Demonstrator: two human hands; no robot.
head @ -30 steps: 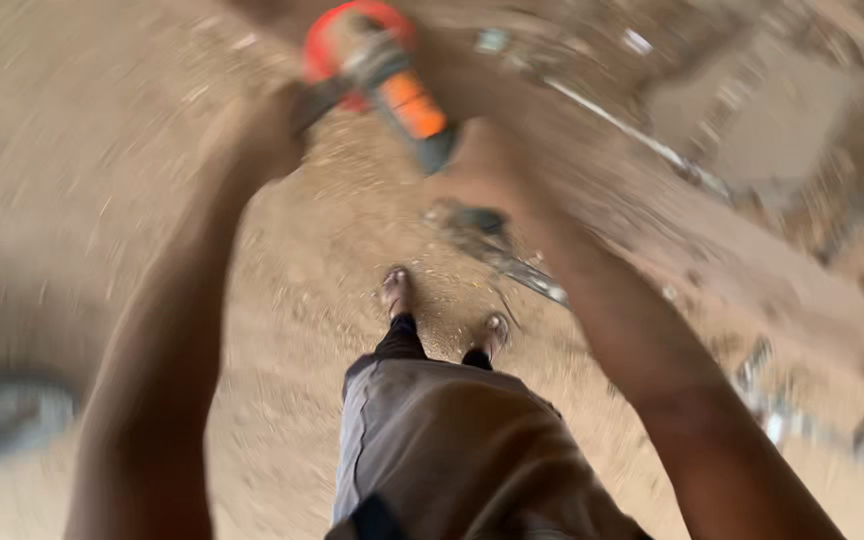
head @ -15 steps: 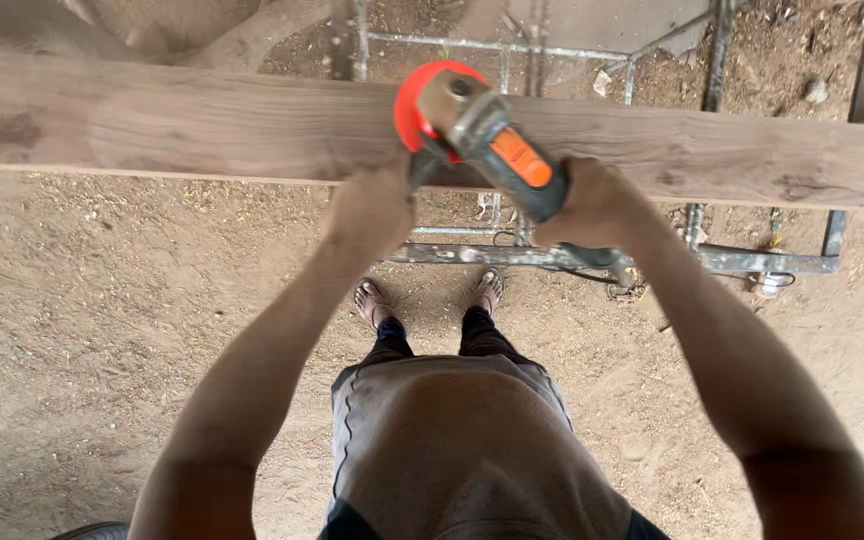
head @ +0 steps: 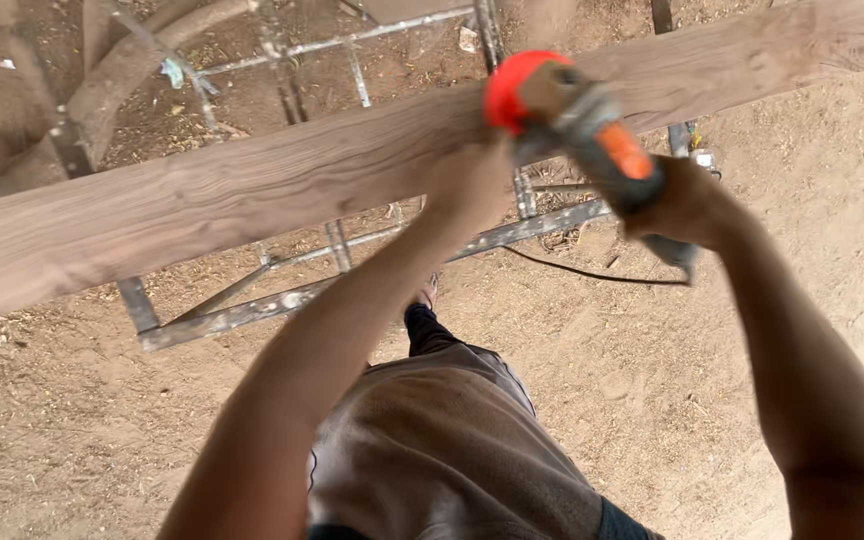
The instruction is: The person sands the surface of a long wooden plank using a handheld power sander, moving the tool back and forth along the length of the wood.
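The right hand (head: 687,205) is wrapped tight around the rear body of a power grinder (head: 577,125), grey with an orange patch, while the left hand (head: 467,185) is closed at the front, near the red guard (head: 507,90) at the tool's head; motion blur hides exactly what its fingers clasp. The grinder's head sits at the near edge of a long wooden plank (head: 202,205), which lies across a metal frame (head: 352,250) standing on sandy ground (head: 652,390). A dark cable (head: 592,272) trails beneath. The tool looks dense, rigid and prone to kick, so a two-handed hold on body and front, clear of the guard, seems soundest. The plank appears heavy and stiff.
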